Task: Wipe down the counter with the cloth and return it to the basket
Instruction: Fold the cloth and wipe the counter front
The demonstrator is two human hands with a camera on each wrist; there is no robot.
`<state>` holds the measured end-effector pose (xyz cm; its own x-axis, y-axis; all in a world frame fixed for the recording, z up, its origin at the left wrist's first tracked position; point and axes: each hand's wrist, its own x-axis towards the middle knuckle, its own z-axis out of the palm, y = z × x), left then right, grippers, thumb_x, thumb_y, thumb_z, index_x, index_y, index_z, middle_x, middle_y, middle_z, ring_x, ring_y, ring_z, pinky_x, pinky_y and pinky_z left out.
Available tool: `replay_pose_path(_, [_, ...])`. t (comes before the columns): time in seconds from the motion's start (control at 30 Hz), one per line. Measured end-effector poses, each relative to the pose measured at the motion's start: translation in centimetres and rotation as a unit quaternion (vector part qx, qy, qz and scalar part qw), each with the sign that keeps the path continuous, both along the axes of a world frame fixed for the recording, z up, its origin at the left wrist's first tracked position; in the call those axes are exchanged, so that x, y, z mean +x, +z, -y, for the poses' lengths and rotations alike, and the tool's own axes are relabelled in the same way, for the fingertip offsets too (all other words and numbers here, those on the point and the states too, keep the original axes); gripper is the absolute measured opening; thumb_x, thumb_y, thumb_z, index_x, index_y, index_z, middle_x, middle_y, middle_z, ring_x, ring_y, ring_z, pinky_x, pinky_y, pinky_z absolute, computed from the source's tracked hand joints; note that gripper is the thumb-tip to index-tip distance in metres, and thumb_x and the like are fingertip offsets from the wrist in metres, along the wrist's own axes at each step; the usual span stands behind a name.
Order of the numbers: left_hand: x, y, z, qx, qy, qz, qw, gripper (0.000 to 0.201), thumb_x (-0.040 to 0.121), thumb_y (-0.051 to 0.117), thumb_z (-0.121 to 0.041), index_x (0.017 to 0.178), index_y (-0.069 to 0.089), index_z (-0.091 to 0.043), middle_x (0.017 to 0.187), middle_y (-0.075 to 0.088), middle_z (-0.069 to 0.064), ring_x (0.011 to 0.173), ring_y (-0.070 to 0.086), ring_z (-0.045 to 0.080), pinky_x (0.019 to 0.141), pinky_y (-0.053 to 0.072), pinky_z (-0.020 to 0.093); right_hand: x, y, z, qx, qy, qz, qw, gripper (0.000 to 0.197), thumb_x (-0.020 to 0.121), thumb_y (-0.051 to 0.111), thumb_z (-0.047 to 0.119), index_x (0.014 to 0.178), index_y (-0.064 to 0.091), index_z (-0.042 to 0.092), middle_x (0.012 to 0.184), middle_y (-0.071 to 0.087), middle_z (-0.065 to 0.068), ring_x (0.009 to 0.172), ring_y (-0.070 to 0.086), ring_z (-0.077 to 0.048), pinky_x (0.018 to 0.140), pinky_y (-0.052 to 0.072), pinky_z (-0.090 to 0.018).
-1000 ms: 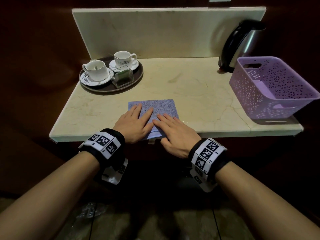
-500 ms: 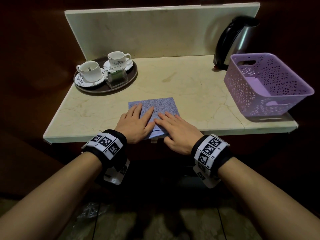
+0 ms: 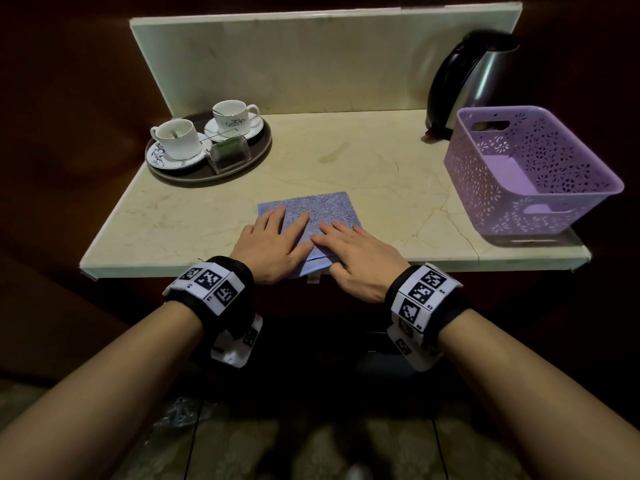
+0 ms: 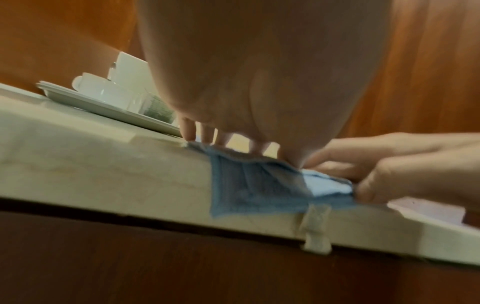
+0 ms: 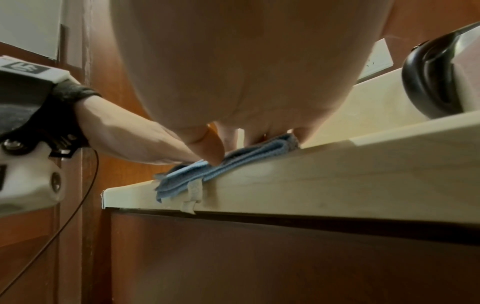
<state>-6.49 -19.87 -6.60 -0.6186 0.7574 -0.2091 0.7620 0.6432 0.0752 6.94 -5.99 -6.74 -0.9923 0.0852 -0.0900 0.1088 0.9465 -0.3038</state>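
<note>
blue terry cloth [image 3: 313, 216] lies folded into a square at the front edge of the marble table [image 3: 381, 174], head view. my left hand [image 3: 270, 251] and right hand [image 3: 356, 258] both lie flat on its near half, fingers straight and spread, pressing rather than gripping. purple basket [image 3: 533, 174] sits at the right end of the table, well apart from the cloth, and looks empty from here. tray [image 3: 207, 169] with two cups at back left, kettle [image 3: 467, 81] behind the basket.

left wrist view: cloth [image 4: 259, 185] hangs a little over the table lip, several folded layers showing, a small white loop tag [image 4: 315, 230] dangling below. left fingers [image 4: 188, 131] come down straight onto the top of it. the right hand [image 4: 389, 164] comes in from the side, thumb at the layered edge; can't tell if it is pinching there.

right wrist view: same stack, cloth [image 5: 233, 158] edge-on, right thumb [image 5: 210, 150] pressing on it, no curl round the fabric.

my read: a neat fold suggests wiping is over or close to it, though i can't judge how clean the table is. left to do: pick up the folded cloth, carry it right, drop it in the basket. return step not started.
</note>
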Motion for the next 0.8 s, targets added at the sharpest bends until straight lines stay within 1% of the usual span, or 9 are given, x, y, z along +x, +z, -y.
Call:
replay_pose_path(0.1, [-1.1, 0.7, 0.0, 0.006, -0.039, 0.007, 0.999, 0.060, 0.099, 0.031, -0.056, 0.154, 0.013, -0.041, 0.160, 0.016, 0.007, 0.146, 0.016, 0.026, 0.115, 0.023, 0.044, 0.5, 0.2, -0.9, -0.002, 0.007, 0.001, 1.000, 0.058, 0.095, 0.033, 0.022, 0.152, 0.026, 0.025, 0.163, 0.015, 0.002, 0.151, 0.007, -0.015, 0.123, 0.005, -0.035])
replay_pose_path(0.2, [-2.5, 1.6, -0.2, 0.015, -0.085, -0.031, 0.996, 0.061, 0.094, 0.045, -0.057, 0.151, 0.029, -0.040, 0.153, 0.031, 0.009, 0.139, 0.028, 0.029, 0.110, 0.031, 0.042, 0.9, 0.3, -1.7, -0.006, 0.013, 0.011, 1.000, 0.057, 0.095, 0.033, 0.023, 0.151, 0.028, 0.026, 0.163, 0.016, 0.001, 0.151, 0.008, -0.015, 0.123, 0.006, -0.037])
replay_pose_path(0.33, [-3.0, 1.8, -1.1, -0.002, -0.177, -0.028, 0.984, 0.064, 0.097, 0.048, -0.048, 0.154, 0.024, -0.033, 0.160, 0.012, 0.015, 0.147, 0.015, 0.029, 0.118, 0.022, 0.039, 0.8, 0.6, -1.9, 0.001, 0.008, 0.020, 1.000, 0.052, 0.093, 0.034, 0.026, 0.145, 0.036, 0.024, 0.158, 0.027, -0.001, 0.148, 0.018, -0.018, 0.122, 0.012, -0.037])
replay_pose_path(0.4, [-2.9, 1.7, -1.2, -0.009, -0.194, 0.038, 0.980, 0.062, 0.101, 0.044, -0.039, 0.156, 0.019, -0.028, 0.157, 0.016, 0.012, 0.144, 0.020, 0.027, 0.115, 0.026, 0.039, 0.4, 1.0, -1.5, 0.015, -0.017, 0.009, 1.000, 0.043, 0.092, 0.036, 0.029, 0.133, 0.046, 0.025, 0.145, 0.045, -0.004, 0.135, 0.039, -0.023, 0.111, 0.031, -0.039])
replay_pose_path(0.43, [-2.9, 1.7, -1.2, -0.013, -0.188, 0.060, 0.980, 0.061, 0.101, 0.043, -0.038, 0.156, 0.017, -0.028, 0.157, 0.017, 0.010, 0.144, 0.022, 0.025, 0.114, 0.028, 0.038, 0.1, 1.3, -1.2, 0.026, -0.036, 0.001, 0.999, 0.038, 0.092, 0.036, 0.031, 0.126, 0.050, 0.026, 0.134, 0.052, -0.003, 0.122, 0.050, -0.025, 0.097, 0.041, -0.039])
replay_pose_path(0.47, [-3.0, 1.6, -1.1, -0.010, -0.187, 0.062, 0.980, 0.061, 0.102, 0.042, -0.039, 0.156, 0.016, -0.029, 0.157, 0.018, 0.008, 0.144, 0.023, 0.023, 0.113, 0.029, 0.037, -0.2, 1.6, -0.9, 0.040, -0.053, -0.007, 0.998, 0.033, 0.093, 0.037, 0.032, 0.121, 0.053, 0.027, 0.124, 0.058, -0.002, 0.110, 0.057, -0.026, 0.080, 0.044, -0.036])
replay_pose_path(0.53, [-3.2, 1.4, -1.0, 0.004, -0.193, 0.030, 0.981, 0.061, 0.101, 0.042, -0.042, 0.155, 0.018, -0.030, 0.156, 0.022, 0.007, 0.142, 0.027, 0.023, 0.110, 0.033, 0.036, -1.0, 1.9, -0.3, 0.071, -0.076, -0.019, 0.994, 0.029, 0.094, 0.041, 0.033, 0.115, 0.058, 0.027, 0.110, 0.064, -0.001, 0.095, 0.062, -0.028, 0.066, 0.039, -0.032])
replay_pose_path(0.63, [-3.5, 1.2, -1.0, 0.009, -0.215, -0.010, 0.976, 0.061, 0.100, 0.041, -0.046, 0.155, 0.021, -0.031, 0.152, 0.028, 0.009, 0.136, 0.033, 0.027, 0.107, 0.035, 0.036, -1.5, 1.9, 0.8, 0.087, -0.107, -0.038, 0.990, 0.025, 0.093, 0.042, 0.034, 0.109, 0.059, 0.025, 0.101, 0.067, -0.003, 0.090, 0.063, -0.030, 0.062, 0.040, -0.032])
replay_pose_path(0.8, [-4.0, 1.1, -1.3, -0.002, -0.219, -0.043, 0.975, 0.060, 0.098, 0.039, -0.053, 0.153, 0.020, -0.040, 0.156, 0.025, 0.009, 0.139, 0.029, 0.032, 0.110, 0.032, 0.040, -1.2, 1.3, 3.8, 0.097, -0.175, -0.060, 0.978, 0.026, 0.096, 0.043, 0.030, 0.115, 0.054, 0.017, 0.109, 0.060, -0.004, 0.099, 0.059, -0.028, 0.064, 0.036, -0.034])
